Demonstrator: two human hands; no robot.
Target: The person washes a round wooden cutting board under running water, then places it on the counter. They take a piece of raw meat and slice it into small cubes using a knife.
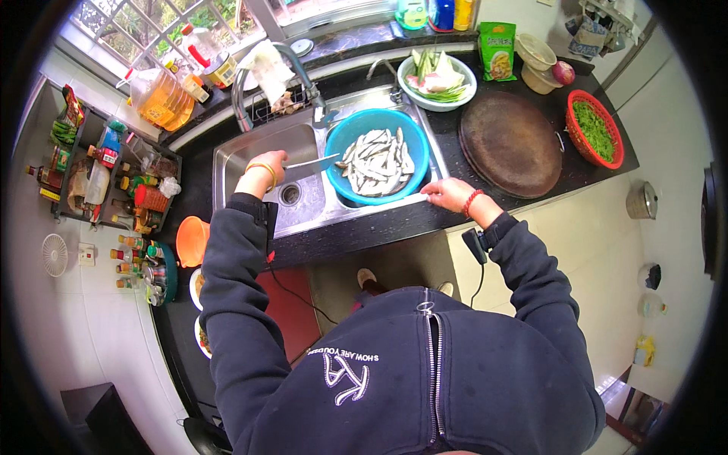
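My left hand (268, 166), with a yellow bracelet, is closed on a slim metal tool, seemingly a knife (311, 162). It is over the left sink basin (264, 149), and the tool's tip reaches the rim of a teal plastic basin (424, 139). Whole small silvery fish (378, 162) lie heaped in that basin, which sits in the right half of the steel sink. At the sink's front right corner is my right hand (449, 194), with a red bracelet; its fingertips are at the counter edge, and whether they pinch something small is unclear.
A round wooden chopping board (509, 145) lies right of the sink, beyond it a red basket (570, 136) of chopped greens. A bowl (472, 94) of vegetables stands behind. The faucet (242, 108) arches over the left basin. An orange container (192, 242) is at left.
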